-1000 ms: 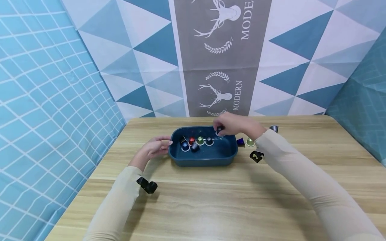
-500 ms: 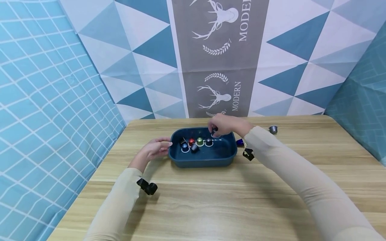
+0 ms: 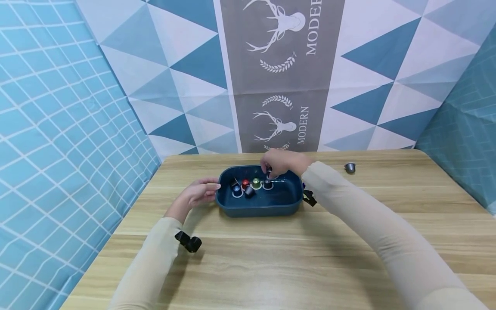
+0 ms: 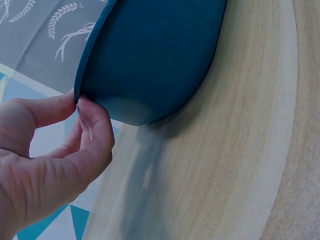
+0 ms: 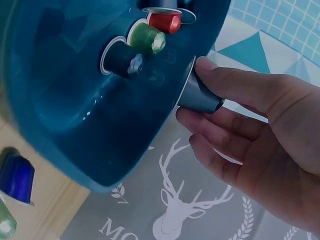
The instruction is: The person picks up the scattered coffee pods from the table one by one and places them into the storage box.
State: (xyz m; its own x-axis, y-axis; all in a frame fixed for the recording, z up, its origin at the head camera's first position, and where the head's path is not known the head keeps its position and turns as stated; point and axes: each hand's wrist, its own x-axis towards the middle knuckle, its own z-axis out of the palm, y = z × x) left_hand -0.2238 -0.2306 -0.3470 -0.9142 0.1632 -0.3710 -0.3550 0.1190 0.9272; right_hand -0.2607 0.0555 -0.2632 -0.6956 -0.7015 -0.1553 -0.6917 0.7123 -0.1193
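A dark blue tub (image 3: 259,212) sits on the wooden table with several coffee capsules in its left half and middle. My left hand (image 3: 200,191) pinches the tub's left rim between thumb and fingers, as the left wrist view shows. Over the tub's far side, my right hand (image 3: 280,161) holds a dark grey coffee capsule (image 5: 200,95) between thumb and fingers, its foil rim toward the tub. Below it inside stand a dark capsule (image 5: 121,58), a green capsule (image 5: 146,39) and a red capsule (image 5: 165,22). A blue capsule (image 3: 237,190) and a tipped dark one (image 3: 249,190) lie further left.
On the table right of the tub are a blue capsule (image 5: 18,177) and a light green capsule (image 5: 6,222), mostly hidden by the right arm in the head view. A grey capsule (image 3: 350,168) lies farther right. Patterned cloth (image 3: 279,86) hangs behind the table.
My right hand has moved left over the tub with the dark grey capsule, from its far right corner toward the middle. The left hand has stayed on the rim.
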